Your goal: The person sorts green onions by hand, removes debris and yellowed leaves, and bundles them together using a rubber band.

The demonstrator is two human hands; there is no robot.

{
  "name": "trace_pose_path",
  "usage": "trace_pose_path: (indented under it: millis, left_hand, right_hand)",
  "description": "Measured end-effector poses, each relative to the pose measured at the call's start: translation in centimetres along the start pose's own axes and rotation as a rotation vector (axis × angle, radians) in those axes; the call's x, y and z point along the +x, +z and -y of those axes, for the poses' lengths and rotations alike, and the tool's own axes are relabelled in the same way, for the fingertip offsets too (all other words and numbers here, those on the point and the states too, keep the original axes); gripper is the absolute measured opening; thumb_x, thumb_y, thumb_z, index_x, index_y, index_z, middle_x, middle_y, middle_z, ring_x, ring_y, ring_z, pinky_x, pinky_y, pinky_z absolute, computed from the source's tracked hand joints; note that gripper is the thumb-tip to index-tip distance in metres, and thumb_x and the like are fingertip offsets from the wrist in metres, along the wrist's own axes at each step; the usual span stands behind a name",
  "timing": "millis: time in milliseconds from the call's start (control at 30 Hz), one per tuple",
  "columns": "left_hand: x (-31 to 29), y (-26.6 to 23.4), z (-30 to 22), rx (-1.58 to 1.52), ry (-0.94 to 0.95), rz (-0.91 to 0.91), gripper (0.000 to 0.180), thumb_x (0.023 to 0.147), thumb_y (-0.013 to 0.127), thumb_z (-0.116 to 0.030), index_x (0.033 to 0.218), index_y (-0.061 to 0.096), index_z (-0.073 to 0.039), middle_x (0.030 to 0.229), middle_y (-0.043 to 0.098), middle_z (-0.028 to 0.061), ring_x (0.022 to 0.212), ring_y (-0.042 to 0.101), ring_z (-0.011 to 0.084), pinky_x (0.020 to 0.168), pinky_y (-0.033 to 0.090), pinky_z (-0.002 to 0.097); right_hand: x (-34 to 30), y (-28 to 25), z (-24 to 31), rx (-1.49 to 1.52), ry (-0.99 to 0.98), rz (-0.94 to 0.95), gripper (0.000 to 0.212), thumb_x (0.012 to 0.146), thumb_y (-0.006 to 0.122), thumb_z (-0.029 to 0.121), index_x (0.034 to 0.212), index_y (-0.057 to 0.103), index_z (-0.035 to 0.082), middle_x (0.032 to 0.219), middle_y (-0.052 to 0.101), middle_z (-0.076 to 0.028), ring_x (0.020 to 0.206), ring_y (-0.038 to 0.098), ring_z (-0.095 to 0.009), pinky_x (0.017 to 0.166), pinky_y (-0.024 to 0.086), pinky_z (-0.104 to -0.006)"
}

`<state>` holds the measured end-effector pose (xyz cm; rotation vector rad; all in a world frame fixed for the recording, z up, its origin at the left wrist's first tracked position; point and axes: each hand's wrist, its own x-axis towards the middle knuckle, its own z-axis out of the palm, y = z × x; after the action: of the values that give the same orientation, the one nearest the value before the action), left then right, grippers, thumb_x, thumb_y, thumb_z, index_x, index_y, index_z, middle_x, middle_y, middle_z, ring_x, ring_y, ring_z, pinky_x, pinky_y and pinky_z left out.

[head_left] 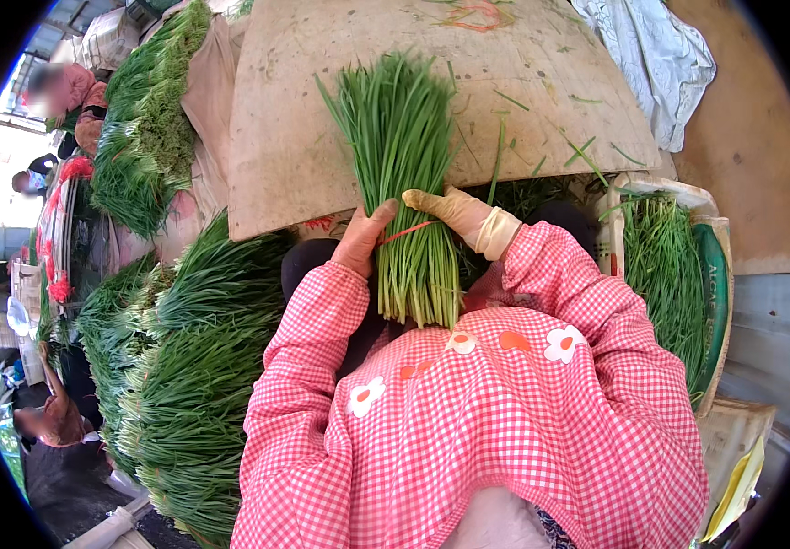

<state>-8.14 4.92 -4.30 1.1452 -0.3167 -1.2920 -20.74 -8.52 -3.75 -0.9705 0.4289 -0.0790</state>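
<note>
Wooden board point(303, 137), green chive bundle point(404, 165), red-banded

Bundle of chives point(404, 174) lies on the near edge of the board point(294, 119), tips pointing away, cut ends over the person's lap; left hand point(363, 240) on the bundle's left side, right hand point(450, 212) on its right, a band point(404, 232) across the stalks between them; loose stalks point(587, 160) scattered on the board to the right; heap of chives point(193, 366) left of the person; further heap point(148, 119) behind it, left of the board; sack of chives point(669, 274) to the right; cloth point(655, 55) beyond the board's far right corner; other people at far left.
</note>
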Motion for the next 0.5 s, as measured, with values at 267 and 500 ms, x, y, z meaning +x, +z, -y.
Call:
trace_pose_path:
  millis: [267, 500]
  left_hand:
    - [-1.5, 2.2, -7.6, 0.158, 0.381, 0.094, 0.059, 0.072, 0.072, -0.033, 0.116, 0.051, -0.001, 0.113, 0.057, 0.0095, 0.103, 0.054, 0.0192, 0.09, 0.042, 0.033]
    - [-1.1, 5.4, -18.9, 0.653, 0.939, 0.127, 0.036, 0.071, 0.075, -0.021, 0.098, 0.063, 0.0, 0.106, 0.062, 0.0077, 0.095, 0.058, 0.0176, 0.082, 0.047, 0.0335]
  right_hand:
    - [0.8, 3.3, 8.2, -0.587, -0.515, 0.044, 0.091, 0.062, 0.082, 0.038, 0.13, 0.035, 0.002, 0.114, 0.055, -0.011, 0.108, 0.05, -0.02, 0.093, 0.04, -0.0312]
    - [-0.4, 7.1, 19.0, -0.684, -0.606, 0.146, 0.066, 0.057, 0.085, 0.025, 0.112, 0.055, 0.003, 0.1, 0.063, -0.008, 0.096, 0.057, -0.019, 0.086, 0.045, -0.0325]
